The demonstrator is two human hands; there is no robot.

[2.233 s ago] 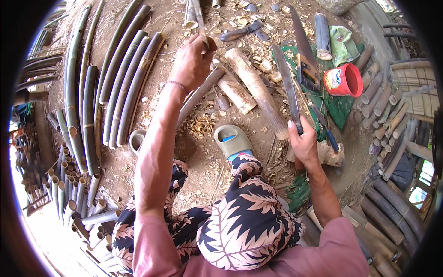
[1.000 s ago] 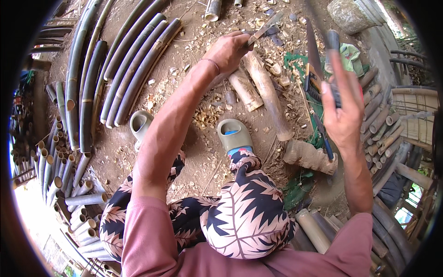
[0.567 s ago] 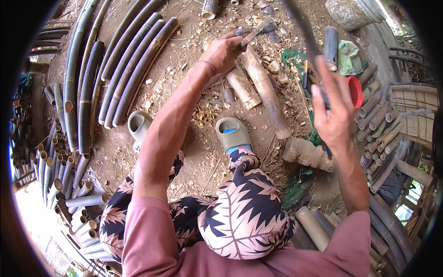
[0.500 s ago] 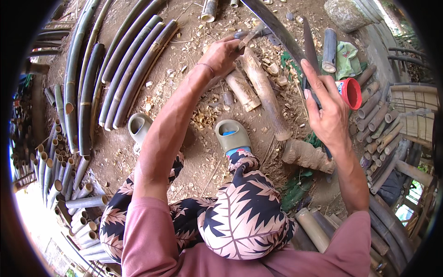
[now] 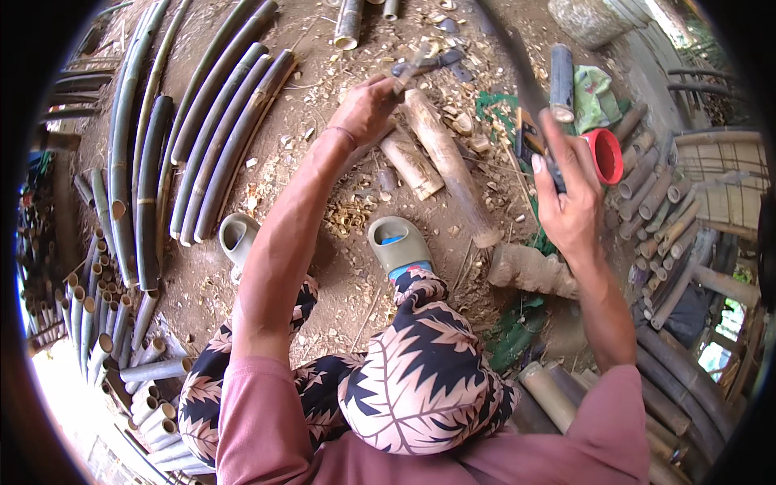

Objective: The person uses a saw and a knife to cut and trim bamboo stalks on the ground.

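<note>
My right hand (image 5: 572,182) is closed on the grip of a long, dark-bladed machete (image 5: 517,61), its index finger stretched along the blade's base. The blade points up and away, blurred by motion. My left hand (image 5: 365,111), reaching further forward, pinches a short, pale strip of bamboo (image 5: 416,66) that sticks out past the fingers. Below that hand, a peeled log (image 5: 444,158) and a shorter bamboo piece (image 5: 411,162) lie on the ground. A tool with an orange-brown and black part (image 5: 529,133) shows partly behind the machete.
Long bamboo poles (image 5: 242,145) lie at left, and cut bamboo (image 5: 659,206) is stacked at right. A red tub (image 5: 604,157), a green bag (image 5: 594,97) and a bamboo section (image 5: 562,81) sit near my right hand. A rough log (image 5: 529,271) lies nearer. Shavings cover the dirt.
The machete blade has swung to the right, away from the bamboo strip. My left hand has shifted slightly left in view, and the whole scene has moved a little with the head.
</note>
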